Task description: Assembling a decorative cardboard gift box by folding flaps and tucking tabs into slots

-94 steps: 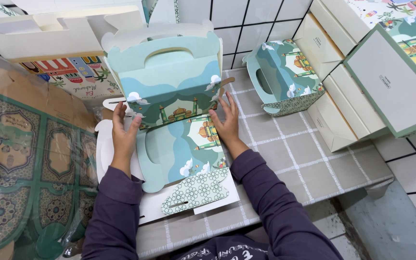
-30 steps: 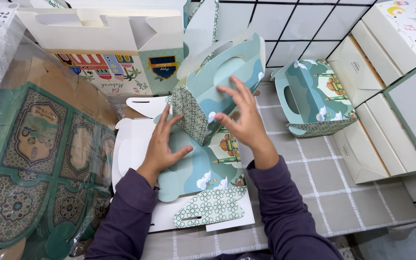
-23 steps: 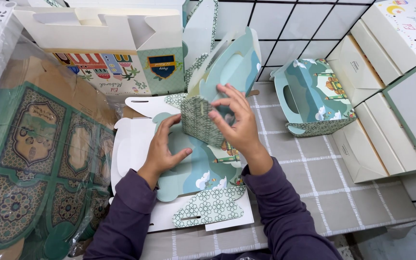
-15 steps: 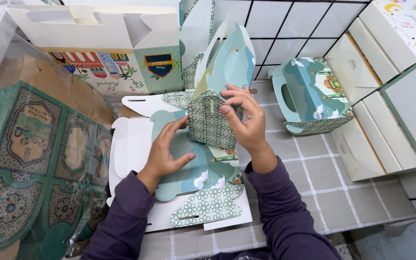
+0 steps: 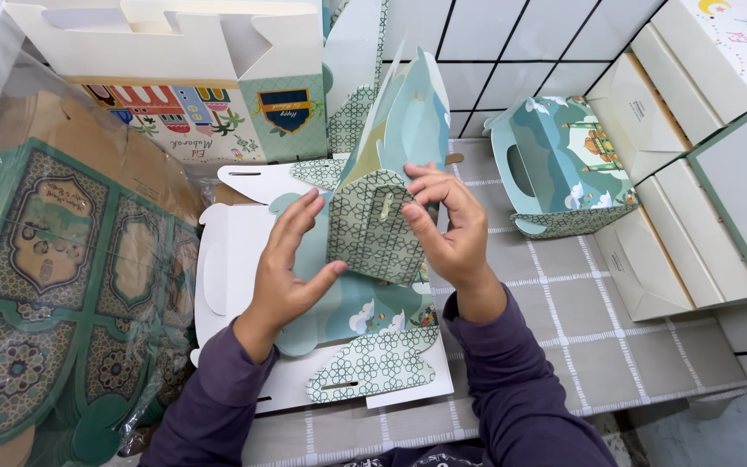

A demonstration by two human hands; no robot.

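Here, both hands grip a half-folded pale-blue printed cardboard gift box (image 5: 382, 173) held upright above a stack of flat unfolded box blanks (image 5: 244, 259) on the grey tiled table (image 5: 581, 346). The left hand (image 5: 291, 268) presses its fingers and thumb against the box's green lattice-patterned end flap (image 5: 373, 225), while the right hand (image 5: 451, 229) pinches that flap's other edge. A finished teal carry box with a handle cut-out (image 5: 564, 169) lies on its side well apart to the right.
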